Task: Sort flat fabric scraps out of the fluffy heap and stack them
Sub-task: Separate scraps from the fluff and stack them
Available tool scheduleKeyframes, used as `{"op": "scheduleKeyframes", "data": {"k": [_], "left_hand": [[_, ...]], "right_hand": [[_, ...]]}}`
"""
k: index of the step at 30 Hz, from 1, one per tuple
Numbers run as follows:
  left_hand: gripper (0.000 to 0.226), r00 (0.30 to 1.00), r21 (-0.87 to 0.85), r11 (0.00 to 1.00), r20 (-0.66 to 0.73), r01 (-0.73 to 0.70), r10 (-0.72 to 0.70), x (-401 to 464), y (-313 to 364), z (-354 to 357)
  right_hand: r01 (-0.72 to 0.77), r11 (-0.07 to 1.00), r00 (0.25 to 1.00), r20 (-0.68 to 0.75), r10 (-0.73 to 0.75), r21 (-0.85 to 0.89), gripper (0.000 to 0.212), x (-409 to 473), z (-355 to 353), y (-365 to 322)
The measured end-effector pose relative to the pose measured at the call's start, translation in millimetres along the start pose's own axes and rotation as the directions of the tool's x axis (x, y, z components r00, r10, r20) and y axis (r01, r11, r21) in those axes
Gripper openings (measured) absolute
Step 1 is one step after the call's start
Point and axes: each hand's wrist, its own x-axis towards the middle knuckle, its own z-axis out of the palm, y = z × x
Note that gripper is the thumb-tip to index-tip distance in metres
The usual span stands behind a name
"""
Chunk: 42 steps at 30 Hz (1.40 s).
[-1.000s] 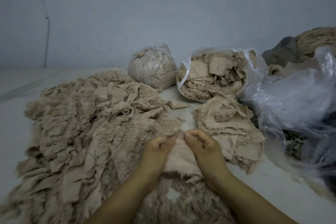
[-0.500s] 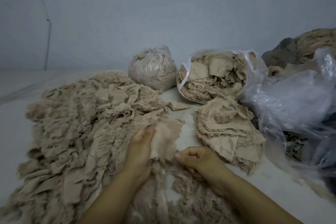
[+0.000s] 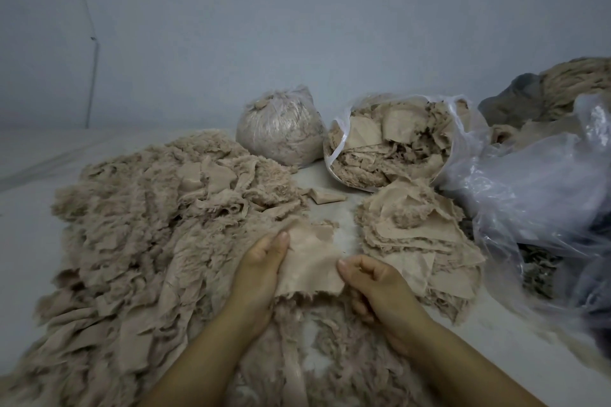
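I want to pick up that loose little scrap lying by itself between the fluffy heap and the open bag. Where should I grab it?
Pinch the small scrap at its right end, coming from above on the bare-floor side. That end lies flat and free on the floor, while its left end runs up against the fluffy heap.

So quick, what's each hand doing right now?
Left hand: holding the flat fabric scrap by its left edge.
Right hand: fingers curled, thumb at the scrap's right edge; cannot tell if it grips.
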Motion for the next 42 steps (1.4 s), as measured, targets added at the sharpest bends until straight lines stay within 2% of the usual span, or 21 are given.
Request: {"op": "scheduleKeyframes", "data": {"k": [3,5,8,11,13,14,15,17,19,21,24,27,29,31,33,35,37,39,40,41,42], "left_hand": [[0.035,0.983,0.028,1.000,0.184,0.006,-0.011,-5.4,-3.6,5.5],[0.032,0.977,0.043,0.999,0.215,-0.005,-0.005,-7.8,-2.9,7.5],[0.022,0.975,0.194,0.976,0.215,-0.103,0.060,-6.5,1.5,2.5],[0.011,0.940,0.435,0.872,0.332,-0.224,0.075,-4.1,17.8,-11.4],[0.026,0.883,0.620,0.715,0.470,-0.321,-0.011,-0.5,33.8,-23.7],[0.035,0.833,0.689,0.606,0.548,-0.398,-0.075,0.2,41.5,-27.9],[0.043,0.779,0.719,0.520,0.608,-0.461,-0.151,0.0,47.3,-31.6],[0.056,0.683,0.747,0.392,0.657,-0.537,-0.317,-1.8,51.3,-38.4],[0.060,0.634,0.754,0.196,0.640,-0.627,-0.433,-1.9,44.6,-45.2],[0.046,0.656,0.738,0.082,0.640,-0.670,-0.400,1.4,31.6,-51.8],[0.030,0.797,0.805,0.132,0.592,-0.578,-0.119,5.0,17.8,-53.6],[0.045,0.838,0.753,0.375,0.519,-0.541,0.167,6.7,12.3,-35.8],[0.052,0.844,0.689,0.489,0.456,-0.535,0.281,5.1,12.7,-18.2],[0.050,0.852,0.634,0.569,0.379,-0.524,0.362,4.4,12.8,-5.0],[0.044,0.885,0.533,0.707,0.322,-0.464,0.337,3.4,11.3,-3.3],[0.023,0.900,0.437,0.810,0.367,-0.392,0.237,-1.1,12.3,-7.5],[0.014,0.897,0.550,0.752,0.425,-0.363,0.122,-0.6,12.0,-16.8],[0.017,0.868,0.715,0.596,0.493,-0.366,-0.059,1.0,11.0,-24.2],[0.019,0.856,0.742,0.568,0.503,-0.357,-0.119,0.4,10.3,-25.9],[0.021,0.865,0.737,0.581,0.490,-0.346,-0.107,-0.7,10.3,-26.0],[0.024,0.889,0.717,0.585,0.459,-0.379,0.014,-1.9,10.5,-25.1]], "right_hand": [[0.000,0.999,0.999,0.048,-0.002,0.033,0.041,1.5,7.8,3.4],[0.014,0.999,0.997,0.070,-0.017,0.049,0.027,0.7,10.8,0.8],[0.083,0.997,0.992,-0.097,-0.081,0.010,0.023,9.3,-1.8,-15.0],[0.167,0.981,0.929,-0.317,-0.191,-0.101,0.028,28.4,-37.5,-46.3],[0.107,0.887,0.836,-0.442,-0.325,-0.449,0.014,41.1,-65.9,-64.6],[-0.018,0.803,0.791,-0.499,-0.353,-0.596,0.020,44.9,-76.3,-69.6],[-0.116,0.736,0.755,-0.541,-0.371,-0.667,0.036,47.4,-82.6,-69.5],[-0.072,0.693,0.731,-0.510,-0.453,-0.718,0.043,44.0,-77.1,-63.9],[0.080,0.687,0.786,-0.378,-0.489,-0.722,0.024,36.1,-55.3,-51.9],[0.151,0.780,0.905,-0.233,-0.356,-0.607,0.014,25.9,-32.7,-35.2],[0.117,0.904,0.992,0.003,-0.127,-0.411,0.008,8.3,-3.3,-15.6],[0.047,0.951,0.988,0.152,0.000,-0.306,0.029,-1.2,15.8,-0.2],[0.078,0.956,0.992,0.117,-0.046,-0.284,0.021,-0.7,19.8,3.5],[0.090,0.975,0.996,-0.007,-0.093,-0.205,0.009,3.1,15.9,4.0],[0.121,0.983,0.985,-0.108,-0.136,-0.141,0.012,5.9,9.8,3.3],[0.163,0.973,0.962,-0.193,-0.194,-0.163,0.012,8.5,4.5,3.6],[0.181,0.971,0.934,-0.282,-0.220,-0.156,0.015,12.7,-0.5,5.3],[0.198,0.974,0.910,-0.347,-0.225,-0.111,0.017,16.8,-5.7,6.2],[0.212,0.972,0.899,-0.370,-0.235,-0.102,0.017,17.6,-7.5,6.0],[0.226,0.969,0.891,-0.380,-0.248,-0.102,0.017,18.2,-8.9,6.1],[0.235,0.966,0.891,-0.374,-0.258,-0.106,0.016,17.8,-9.0,6.1]]}}
